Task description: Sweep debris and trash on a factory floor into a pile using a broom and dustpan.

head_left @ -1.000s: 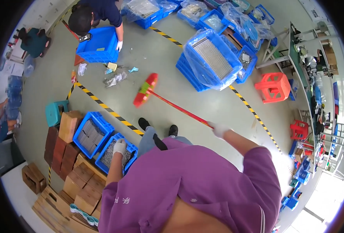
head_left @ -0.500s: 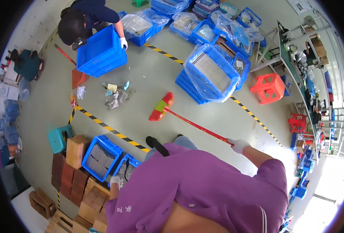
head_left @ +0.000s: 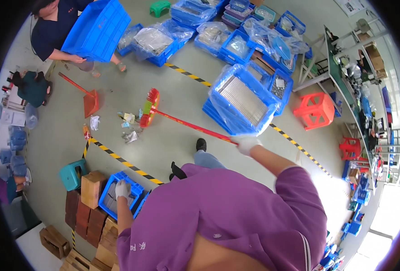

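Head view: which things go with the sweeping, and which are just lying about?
With the sweeping:
- red-and-green broom, its handle in the right hand's grip
- loose litter by the broom head
- orange dustpan on the floor, probably

Just about:
- teal stool
- red stool
- green stool
- blue crate carried by a co-worker

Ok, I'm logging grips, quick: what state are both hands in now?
Left hand: seen against a blue crate; open or closed cannot be told.
Right hand: closed, holding the red broom handle.
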Tool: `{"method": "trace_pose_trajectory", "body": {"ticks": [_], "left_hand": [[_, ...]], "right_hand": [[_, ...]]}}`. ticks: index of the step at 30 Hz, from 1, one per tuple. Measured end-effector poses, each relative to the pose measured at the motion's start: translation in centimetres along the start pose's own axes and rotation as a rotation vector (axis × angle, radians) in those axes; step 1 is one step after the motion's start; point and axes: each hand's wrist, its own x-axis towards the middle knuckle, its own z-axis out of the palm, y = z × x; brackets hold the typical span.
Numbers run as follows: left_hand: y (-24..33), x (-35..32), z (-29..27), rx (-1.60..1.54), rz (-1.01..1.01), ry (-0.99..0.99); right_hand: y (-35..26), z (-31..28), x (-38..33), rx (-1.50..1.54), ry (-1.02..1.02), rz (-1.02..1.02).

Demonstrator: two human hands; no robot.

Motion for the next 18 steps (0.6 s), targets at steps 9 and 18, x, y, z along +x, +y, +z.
{"method": "trace_pose_trajectory", "body": {"ticks": [9, 18], "left_hand": [[-3.4, -5.1, 3.3, 0.674, -0.405, -0.598], [5.0, 1.9, 4.6, -0.224, -0.673, -0.249]], "right_hand": [[7.8, -10.7, 4.1, -0.115, -0.264, 0.038], [2.6, -13.9, 19.2, -0.111, 0.007, -0.145]]}}
